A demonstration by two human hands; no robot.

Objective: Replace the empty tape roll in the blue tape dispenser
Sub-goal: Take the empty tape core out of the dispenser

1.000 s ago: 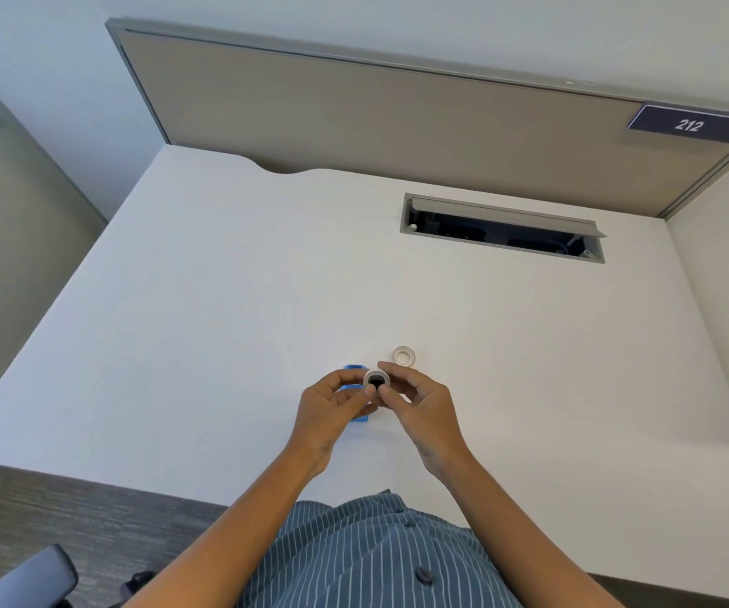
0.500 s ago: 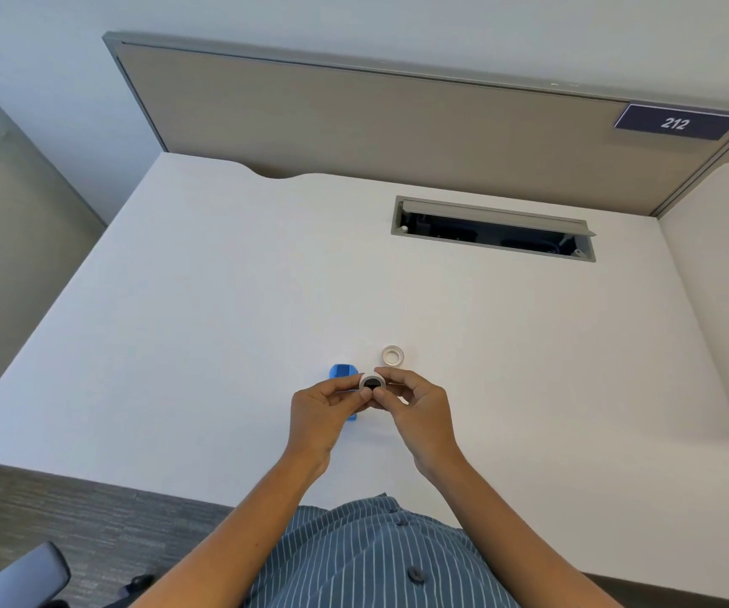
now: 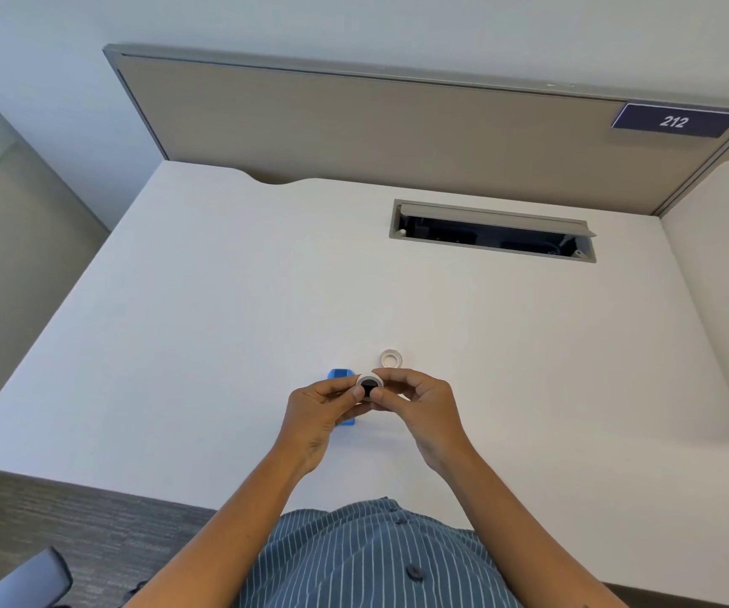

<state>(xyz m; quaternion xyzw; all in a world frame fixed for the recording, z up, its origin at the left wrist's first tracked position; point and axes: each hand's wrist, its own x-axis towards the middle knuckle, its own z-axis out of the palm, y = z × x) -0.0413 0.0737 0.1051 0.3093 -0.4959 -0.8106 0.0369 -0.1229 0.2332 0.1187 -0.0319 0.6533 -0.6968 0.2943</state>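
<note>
The tape roll (image 3: 369, 385), a small whitish ring with a dark centre, is up off the counter (image 3: 204, 326) between my two hands, its open face turned toward me. My left hand (image 3: 316, 412) pinches it from the left with thumb and fingers (image 3: 356, 391) closed on its rim; my right hand (image 3: 424, 408) closes on it from the right, thumb low and forefinger curled over the top. Both grips are shut on this one ring.

Just under and behind my left hand lies the blue tape dispenser (image 3: 341, 374) on the white counter, mostly hidden by my knuckles, with a blue corner showing at the top and another below my fingers. I cannot tell whether anything sits inside it.

Just beyond my right hand a second ring (image 3: 391, 358), pale and flat on the counter, lies apart from the dispenser and from my fingers.

Farther back the counter has an open cable slot (image 3: 492, 232) with a raised grey flap. Behind it stands a tan partition (image 3: 375, 129) bearing a dark plate marked 212 (image 3: 675, 121). My striped shirt (image 3: 371, 559) fills the bottom edge.
</note>
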